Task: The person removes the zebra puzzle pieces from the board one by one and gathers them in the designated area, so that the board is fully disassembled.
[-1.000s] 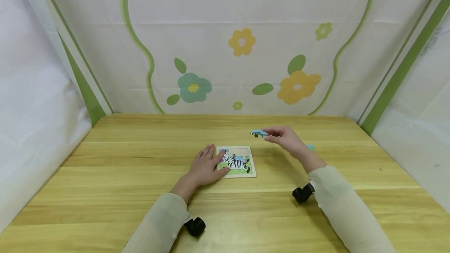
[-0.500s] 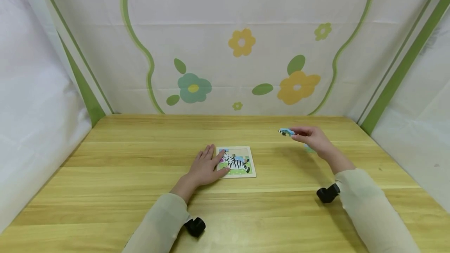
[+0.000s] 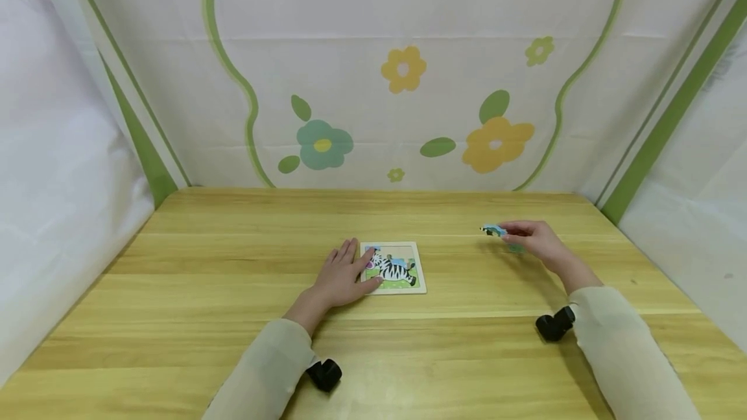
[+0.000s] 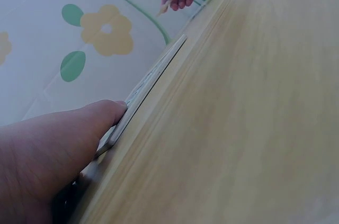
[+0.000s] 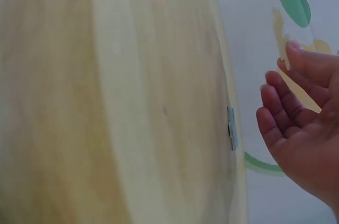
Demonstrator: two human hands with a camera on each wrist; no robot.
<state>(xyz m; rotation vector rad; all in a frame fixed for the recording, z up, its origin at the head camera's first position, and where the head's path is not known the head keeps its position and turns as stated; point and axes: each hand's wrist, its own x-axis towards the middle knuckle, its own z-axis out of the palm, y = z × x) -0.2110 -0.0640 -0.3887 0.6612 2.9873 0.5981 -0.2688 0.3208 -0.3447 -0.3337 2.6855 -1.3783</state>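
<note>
Pinching 1 puzzle piece point(image 3: 493, 231), the right hand point(image 3: 541, 241) hovers.

Text, labels, brands, numbers, signs: none readable | wrist views: perhaps too blurred to tell

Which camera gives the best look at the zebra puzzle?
The head view: it shows the zebra puzzle face-up, partly covered by the left hand. The left wrist view catches it nearly edge-on; the right wrist view doesn't show it.
</note>
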